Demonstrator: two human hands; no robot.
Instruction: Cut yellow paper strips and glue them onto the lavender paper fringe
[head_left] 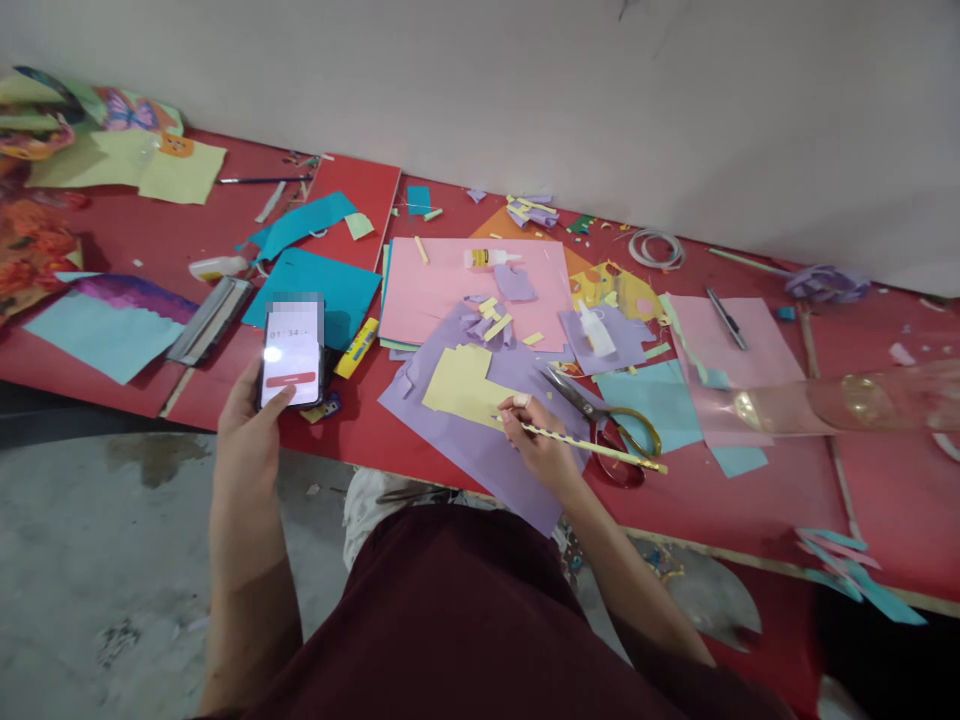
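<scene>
Our left hand (253,422) grips a phone (291,348) at the table's (352,432) near edge; our right hand (541,448) pinches a striped stick (619,456) above purple paper (534,492) overhanging that edge, scissors (595,408) crowding us on the right.

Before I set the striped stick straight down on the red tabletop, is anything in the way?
Yes: beside the right grip, the striped stick crosses above the scissors at their handles; the purple sheet also covers the red tabletop beneath that grip.

phone (292,352): screen's upper part blurred | clear bottle (862,402): cut off by right edge
</scene>
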